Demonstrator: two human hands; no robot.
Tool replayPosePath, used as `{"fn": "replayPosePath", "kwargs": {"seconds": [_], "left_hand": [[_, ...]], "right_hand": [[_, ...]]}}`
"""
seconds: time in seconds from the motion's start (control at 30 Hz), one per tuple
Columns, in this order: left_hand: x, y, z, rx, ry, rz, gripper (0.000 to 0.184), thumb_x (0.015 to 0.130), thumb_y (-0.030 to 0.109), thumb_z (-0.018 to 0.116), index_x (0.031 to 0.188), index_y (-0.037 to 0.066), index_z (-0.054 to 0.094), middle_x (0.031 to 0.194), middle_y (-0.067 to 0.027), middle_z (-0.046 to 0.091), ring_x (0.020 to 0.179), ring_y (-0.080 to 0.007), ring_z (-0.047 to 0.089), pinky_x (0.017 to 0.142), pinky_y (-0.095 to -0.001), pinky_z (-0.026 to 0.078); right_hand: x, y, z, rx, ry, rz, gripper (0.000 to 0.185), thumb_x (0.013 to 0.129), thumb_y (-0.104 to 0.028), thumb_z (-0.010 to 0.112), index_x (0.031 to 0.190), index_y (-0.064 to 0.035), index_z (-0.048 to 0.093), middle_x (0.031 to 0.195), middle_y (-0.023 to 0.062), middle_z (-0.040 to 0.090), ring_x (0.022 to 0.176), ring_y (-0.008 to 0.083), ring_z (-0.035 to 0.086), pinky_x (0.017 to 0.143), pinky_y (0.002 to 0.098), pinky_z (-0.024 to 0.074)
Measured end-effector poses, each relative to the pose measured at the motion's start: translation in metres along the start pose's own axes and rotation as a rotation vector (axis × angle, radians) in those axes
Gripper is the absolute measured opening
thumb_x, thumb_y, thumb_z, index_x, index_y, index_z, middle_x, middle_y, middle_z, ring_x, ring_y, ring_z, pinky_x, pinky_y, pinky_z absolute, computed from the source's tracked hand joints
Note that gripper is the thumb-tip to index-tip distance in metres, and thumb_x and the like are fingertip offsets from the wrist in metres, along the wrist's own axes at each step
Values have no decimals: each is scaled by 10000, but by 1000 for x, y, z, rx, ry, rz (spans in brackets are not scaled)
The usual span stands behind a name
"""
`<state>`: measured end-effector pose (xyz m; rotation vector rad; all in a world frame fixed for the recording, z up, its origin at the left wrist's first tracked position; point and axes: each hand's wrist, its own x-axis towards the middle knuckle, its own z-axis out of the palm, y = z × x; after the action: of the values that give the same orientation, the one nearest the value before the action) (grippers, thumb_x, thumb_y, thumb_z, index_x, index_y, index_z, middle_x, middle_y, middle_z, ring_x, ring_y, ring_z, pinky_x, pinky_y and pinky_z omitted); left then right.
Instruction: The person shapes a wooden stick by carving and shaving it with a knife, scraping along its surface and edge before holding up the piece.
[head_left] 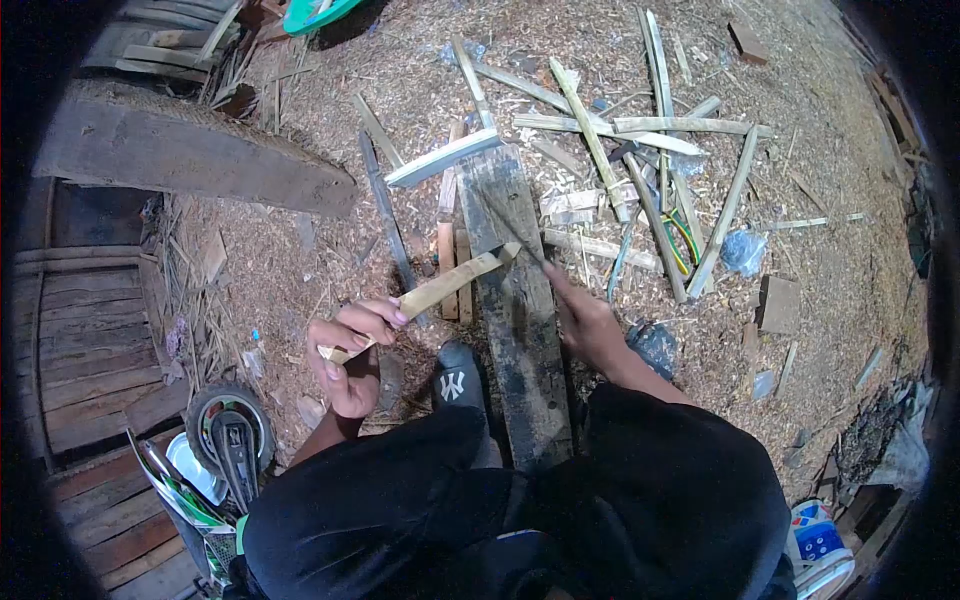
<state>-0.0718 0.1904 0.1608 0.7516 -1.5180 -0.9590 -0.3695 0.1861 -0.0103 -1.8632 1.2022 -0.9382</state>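
My left hand (352, 358) is closed around the lower end of a pale wooden strip (448, 286). The strip slants up to the right, and its far end rests over a worn wooden beam (525, 350) between my legs. In my closed right hand (597, 332), just right of the beam, is a long dark-bladed knife (515, 226). Its blade points up and left across the beam, close to the strip's end; whether they touch I cannot tell. Another pale strip (445, 158) lies across the beam's far end.
Several cut wood strips (655, 205) lie heaped on the shaving-covered ground to the right. A thick timber (190, 150) juts in at upper left. A small wheel (228, 430) stands at lower left, beside a plank wall (90, 350). A wood block (778, 304) lies at right.
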Motion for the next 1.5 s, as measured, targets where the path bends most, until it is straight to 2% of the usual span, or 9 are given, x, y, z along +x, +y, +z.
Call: {"fn": "replayPosePath", "kwargs": {"seconds": [0.1,0.13,0.17,0.53,0.6,0.8,1.2,1.33,1.5], "left_hand": [[1,-2,-1,-14,-3,15,383,1075,458,387,1027,79,414,898,-165,570,962,-352,622,982,-561,423],[2,-4,-1,-11,-3,19,383,1075,458,387,1027,79,414,898,-165,570,962,-352,622,982,-561,423],[1,-4,-1,-15,2,18,388,1076,464,386,1028,79,412,900,-162,569,958,-348,621,982,-561,422],[4,-12,-7,125,255,-41,456,1056,518,455,1018,65,421,840,-183,624,878,-355,646,911,-562,512],[6,-13,-10,105,283,-37,357,1048,378,556,1033,47,425,905,-227,690,929,-384,701,929,-579,545],[13,-11,-3,171,318,-66,239,1040,237,588,1049,46,444,948,-238,683,940,-356,701,920,-548,578],[10,-15,-7,209,397,-80,251,1052,225,578,1031,26,426,922,-249,695,932,-379,709,921,-549,569],[8,-17,-7,165,431,-88,246,1058,219,566,1015,29,416,922,-243,694,927,-369,711,913,-536,577],[5,-21,-14,155,464,-103,235,1066,215,550,1007,36,409,924,-225,686,929,-360,711,921,-533,580]], "right_hand": [[3,8,1,-25,-85,126,785,855,42,622,1566,-206,403,795,176,631,697,351,631,666,487,523],[4,8,2,30,-46,115,600,960,6,575,1521,-183,476,790,252,608,662,327,644,663,372,521],[3,8,3,35,-49,119,600,960,6,575,1521,-183,476,790,252,608,662,327,644,663,372,521],[-4,4,0,121,-38,178,813,830,73,619,1569,-201,419,756,170,565,630,298,566,652,337,513],[-2,6,5,107,4,118,826,820,81,624,1570,-199,420,761,154,568,634,286,571,655,343,517],[14,1,-2,33,1,-2,856,801,100,623,1575,-194,408,762,107,569,641,270,581,648,410,525],[14,-10,-6,89,168,15,746,844,77,642,1532,-162,482,703,120,522,576,253,521,598,352,503],[11,5,1,18,-18,-21,779,831,80,642,1546,-170,458,745,167,579,620,306,580,632,380,516],[3,0,-2,64,12,89,768,847,68,646,1550,-166,445,824,200,625,652,337,607,665,404,530]]}}
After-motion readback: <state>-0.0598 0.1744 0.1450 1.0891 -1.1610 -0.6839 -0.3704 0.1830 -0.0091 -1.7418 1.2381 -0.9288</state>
